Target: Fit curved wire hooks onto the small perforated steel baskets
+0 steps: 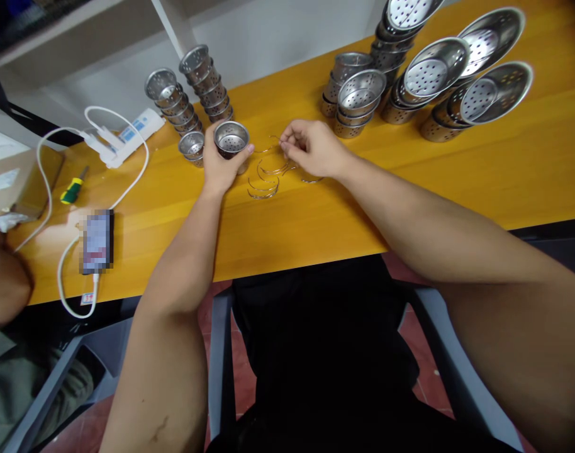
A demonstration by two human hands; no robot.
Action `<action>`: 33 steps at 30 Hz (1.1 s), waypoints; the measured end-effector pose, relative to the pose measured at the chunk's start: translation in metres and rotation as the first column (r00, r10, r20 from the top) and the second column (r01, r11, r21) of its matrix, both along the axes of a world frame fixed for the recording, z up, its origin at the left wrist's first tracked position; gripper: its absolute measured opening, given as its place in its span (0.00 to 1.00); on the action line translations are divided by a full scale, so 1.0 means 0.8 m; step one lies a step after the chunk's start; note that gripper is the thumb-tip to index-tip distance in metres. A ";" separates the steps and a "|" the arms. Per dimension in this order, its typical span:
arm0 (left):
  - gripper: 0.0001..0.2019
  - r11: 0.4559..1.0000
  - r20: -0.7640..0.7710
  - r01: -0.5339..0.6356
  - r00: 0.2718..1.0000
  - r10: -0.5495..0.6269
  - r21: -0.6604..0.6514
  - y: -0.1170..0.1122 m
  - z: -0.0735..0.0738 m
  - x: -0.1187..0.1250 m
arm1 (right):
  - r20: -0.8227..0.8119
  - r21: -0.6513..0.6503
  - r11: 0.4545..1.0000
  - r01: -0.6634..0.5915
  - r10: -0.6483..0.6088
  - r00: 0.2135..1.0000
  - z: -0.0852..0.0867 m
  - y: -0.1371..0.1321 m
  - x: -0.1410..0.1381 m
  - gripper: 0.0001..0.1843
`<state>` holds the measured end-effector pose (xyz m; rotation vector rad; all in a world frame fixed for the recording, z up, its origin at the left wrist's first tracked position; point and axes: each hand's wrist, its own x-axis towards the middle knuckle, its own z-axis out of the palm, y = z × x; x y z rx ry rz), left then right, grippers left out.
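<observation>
Several wires (pixel 263 197): loose on the counter (pixel 287 233), upper centre of the frame
Left grip (pixel 219 165): curled around a cup (pixel 231 137)
Right grip (pixel 316 148): pinched closed on another wire (pixel 274 138)

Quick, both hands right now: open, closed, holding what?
Left hand: closed around a perforated metal cup.
Right hand: fingertips pinched closed, apparently on a thin wire.

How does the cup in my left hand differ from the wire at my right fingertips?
The cup is a bulky, open-topped vessel with small holes; the wire is a thin strand.
Your left hand grips the cup between thumb and fingers; your right hand appears to pinch the wire at its fingertips.
Both look metallic and shiny.
</observation>
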<state>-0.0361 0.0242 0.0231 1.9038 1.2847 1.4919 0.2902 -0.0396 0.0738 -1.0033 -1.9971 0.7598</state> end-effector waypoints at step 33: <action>0.58 0.911 -0.091 0.400 0.916 -0.392 0.098 -0.022 -0.037 0.041 | -0.204 0.140 0.989 -0.039 0.067 0.977 -0.007 -0.002 -0.012 0.30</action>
